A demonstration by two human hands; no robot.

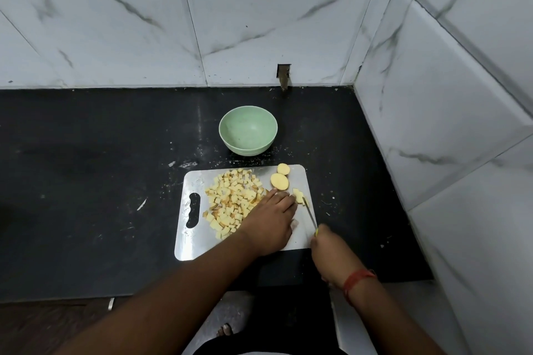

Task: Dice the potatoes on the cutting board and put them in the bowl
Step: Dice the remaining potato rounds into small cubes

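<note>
1. Nearest the camera, at the bottom of the frame, two bare forearms reach up toward the counter; the right one wears a red thread bracelet at the wrist.
2. The right hand, lower right of centre, grasps the handle of a small knife; a sliver of yellow-green handle shows above the fist, and the thin blade slants up and left over the board's right side.
3. The knife's tip meets a small cluster of cut potato pieces near the board's right edge.
4. The left hand lies palm-down on the board with fingers fairly straight, their tips touching that small cluster; whether it pinches a piece cannot be told.
5. The metal cutting board lies at the centre of the frame on the black countertop, its handle slot at the left.
6. A large heap of diced potato covers the board's middle and upper left, partly under the left hand.
7. Two round potato slices lie at the board's upper right, one overlapping the other.
8. The pale green bowl stands just above the board, apart from it, with nothing visible inside.
9. White marbled tiles fill the top and right of the frame.
</note>
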